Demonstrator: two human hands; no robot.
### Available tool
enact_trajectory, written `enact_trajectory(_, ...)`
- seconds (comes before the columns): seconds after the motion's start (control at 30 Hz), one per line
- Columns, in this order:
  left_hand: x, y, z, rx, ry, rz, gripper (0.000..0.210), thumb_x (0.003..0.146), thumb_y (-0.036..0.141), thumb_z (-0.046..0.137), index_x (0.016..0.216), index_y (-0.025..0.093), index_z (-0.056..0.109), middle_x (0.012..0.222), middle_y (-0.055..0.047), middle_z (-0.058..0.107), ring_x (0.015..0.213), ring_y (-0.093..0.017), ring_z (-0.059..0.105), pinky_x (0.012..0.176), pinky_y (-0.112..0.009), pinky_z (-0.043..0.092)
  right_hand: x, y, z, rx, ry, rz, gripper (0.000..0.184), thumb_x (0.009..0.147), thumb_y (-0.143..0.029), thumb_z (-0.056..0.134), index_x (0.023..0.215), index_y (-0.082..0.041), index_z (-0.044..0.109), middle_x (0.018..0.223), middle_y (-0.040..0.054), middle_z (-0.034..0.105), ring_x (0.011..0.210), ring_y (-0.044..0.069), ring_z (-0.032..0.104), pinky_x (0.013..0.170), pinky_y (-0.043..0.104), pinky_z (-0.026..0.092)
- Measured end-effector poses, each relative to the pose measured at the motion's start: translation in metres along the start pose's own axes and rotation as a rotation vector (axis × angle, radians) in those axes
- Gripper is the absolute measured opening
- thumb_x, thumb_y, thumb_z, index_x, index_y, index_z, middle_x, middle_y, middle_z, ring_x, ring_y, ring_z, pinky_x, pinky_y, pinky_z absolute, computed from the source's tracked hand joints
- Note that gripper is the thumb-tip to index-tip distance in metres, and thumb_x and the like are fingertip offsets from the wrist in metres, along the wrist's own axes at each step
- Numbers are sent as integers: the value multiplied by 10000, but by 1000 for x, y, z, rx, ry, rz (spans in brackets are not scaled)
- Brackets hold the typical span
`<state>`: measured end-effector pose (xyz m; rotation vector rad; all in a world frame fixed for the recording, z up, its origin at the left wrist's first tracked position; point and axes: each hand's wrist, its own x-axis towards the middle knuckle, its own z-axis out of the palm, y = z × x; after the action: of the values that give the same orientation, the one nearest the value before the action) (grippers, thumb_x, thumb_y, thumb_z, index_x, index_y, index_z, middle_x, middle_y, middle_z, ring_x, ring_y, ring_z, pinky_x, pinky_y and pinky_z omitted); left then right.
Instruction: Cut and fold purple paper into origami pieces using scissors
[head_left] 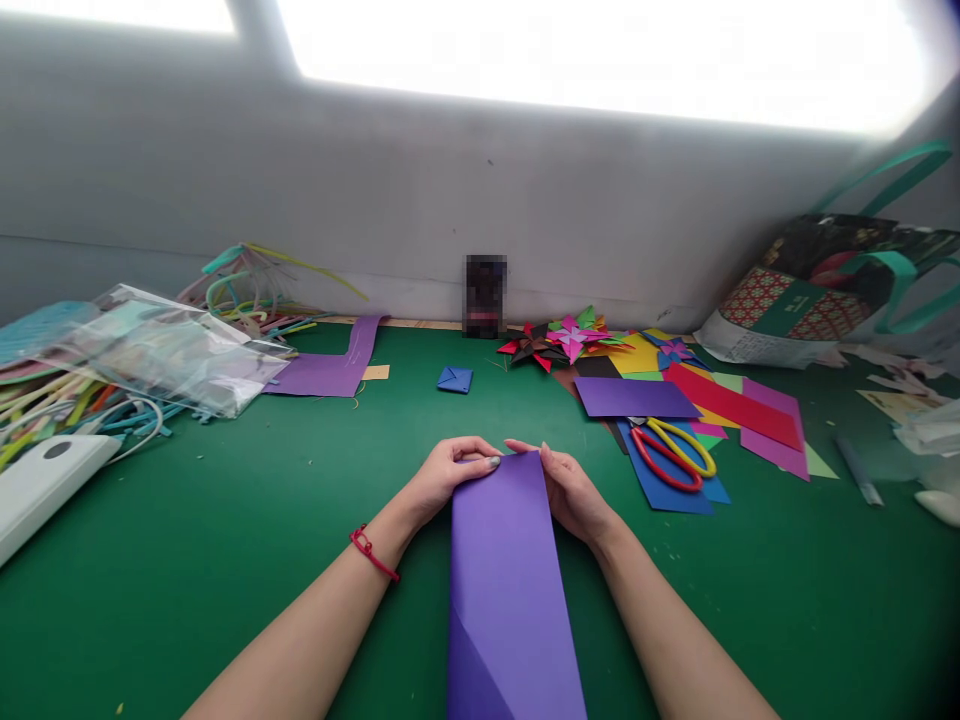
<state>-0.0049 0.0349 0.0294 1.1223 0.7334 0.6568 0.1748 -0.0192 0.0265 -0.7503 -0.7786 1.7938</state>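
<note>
A long sheet of purple paper (510,570), seemingly folded lengthwise, stretches from the bottom edge toward the middle of the green table. My left hand (454,475) grips its far left corner, thumb on top and fingers beyond the edge. At the far right corner, my right hand (574,490) pinches the paper between thumb and fingers. A red cord bracelet (373,555) circles my left wrist. Beyond my hands lies a small folded blue paper piece (454,379). Scissors with red and yellow handles (675,455) rest on coloured sheets to the right.
Folded paper flowers (574,338) sit near the wall. A purple paper offcut (322,373) lies at back left, beside a clear plastic bag (187,350) and a white device (52,485). At right are a patterned bag (802,300) and a pen (859,470). A blurred-out dark object (486,295) leans on the wall.
</note>
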Motion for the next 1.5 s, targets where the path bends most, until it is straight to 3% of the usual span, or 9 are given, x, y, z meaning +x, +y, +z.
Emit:
enact_trajectory(0.23,2,0,-1,75,56,30,215,678,305,658,808,133,645,688,-7,604,603,-89,511,565,-182,351,4,-3,-1,-25,80,-22,449,877,-457,362,1124,-163,594,838,71,674,791,174,615,727,292,448)
enact_trajectory(0.47,3,0,2,207,39,62,199,697,313,628,787,136,639,712,-9,598,632,-100,502,578,-191,350,3,-3,2,-579,214,-123,369,808,-429,510,1058,-193,647,888,38,666,766,175,587,653,258,439)
enact_trajectory(0.57,3,0,3,221,45,72,200,697,317,623,778,135,632,716,-14,597,637,-107,504,583,-197,355,1,-4,4,-671,216,-168,363,827,-430,474,1046,-204,654,902,37,671,818,193,589,690,272,446)
enact_trajectory(0.73,3,0,3,230,48,81,206,702,330,615,781,140,632,727,-16,606,646,-113,509,591,-203,360,1,-4,6,-698,222,-205,350,835,-421,462,1036,-212,659,918,33,673,855,206,590,739,290,444)
enact_trajectory(0.97,2,3,4,222,20,73,265,712,376,601,842,149,643,814,-27,610,704,-126,511,624,-206,365,2,-4,2,-684,232,-178,364,834,-433,458,1045,-210,653,873,24,671,775,186,589,659,266,440)
enact_trajectory(1.13,2,7,2,94,-23,-21,373,757,471,511,945,166,615,691,10,523,568,-89,440,514,-189,344,0,-9,-5,-730,274,-202,368,837,-435,452,1050,-208,648,850,21,659,721,172,572,612,255,420)
enact_trajectory(1.5,2,4,2,49,-86,-80,380,739,489,535,734,113,583,616,-3,527,554,-104,500,548,-224,395,-4,-14,-4,-794,320,-274,341,846,-420,441,985,-214,675,839,18,655,760,180,568,650,252,415)
